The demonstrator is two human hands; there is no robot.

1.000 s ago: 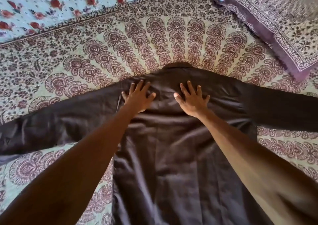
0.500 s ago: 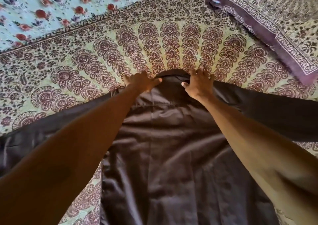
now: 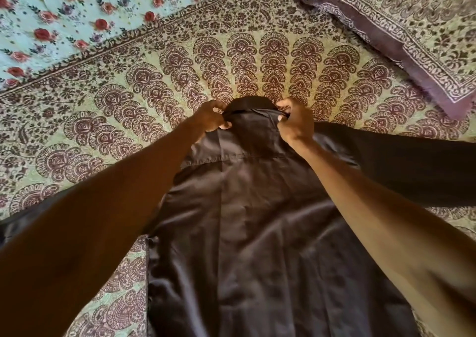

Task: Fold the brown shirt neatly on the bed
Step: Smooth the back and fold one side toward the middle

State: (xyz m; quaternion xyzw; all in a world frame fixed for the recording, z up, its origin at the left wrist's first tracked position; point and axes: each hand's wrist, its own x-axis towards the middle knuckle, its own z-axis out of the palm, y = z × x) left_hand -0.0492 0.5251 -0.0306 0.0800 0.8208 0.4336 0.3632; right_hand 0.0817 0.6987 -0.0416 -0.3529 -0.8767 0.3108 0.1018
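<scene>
The brown shirt [image 3: 257, 233] lies back-up on the patterned bedspread [image 3: 154, 92], its collar pointing away from me and both sleeves spread out to the sides. My left hand [image 3: 212, 116] pinches the collar at its left end. My right hand [image 3: 293, 121] grips the collar at its right end, fingers curled over the cloth. Between the two hands the collar is bunched and slightly raised. My forearms cover the shoulders and part of the left sleeve.
A pillow [image 3: 412, 35] in a matching purple-bordered print lies at the far right. A light blue floral sheet [image 3: 64, 20] covers the far left of the bed.
Both hands slid up from the upper back, where they lay flat, to the collar and closed on its two ends. The view shifted forward.
</scene>
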